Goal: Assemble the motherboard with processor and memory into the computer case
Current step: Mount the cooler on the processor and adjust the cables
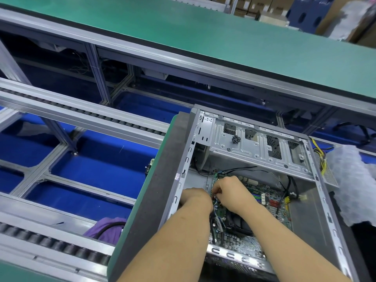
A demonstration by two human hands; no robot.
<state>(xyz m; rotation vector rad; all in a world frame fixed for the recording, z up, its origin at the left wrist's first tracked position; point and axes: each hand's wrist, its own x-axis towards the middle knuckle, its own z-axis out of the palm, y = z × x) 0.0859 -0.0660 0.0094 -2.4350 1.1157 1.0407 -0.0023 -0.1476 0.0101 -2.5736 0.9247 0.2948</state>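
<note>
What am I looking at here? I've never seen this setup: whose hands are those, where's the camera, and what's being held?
No machine here: a person works bare-handed, filmed by one head-worn camera looking down. An open computer case lies on a dark mat on a green bench. The motherboard already sits inside. Both hands meet at its left edge: the right hand seems to pinch small wires, and the left hand is beside it, its grip hidden. A small cluster of screws sits on the drive bracket.
</note>
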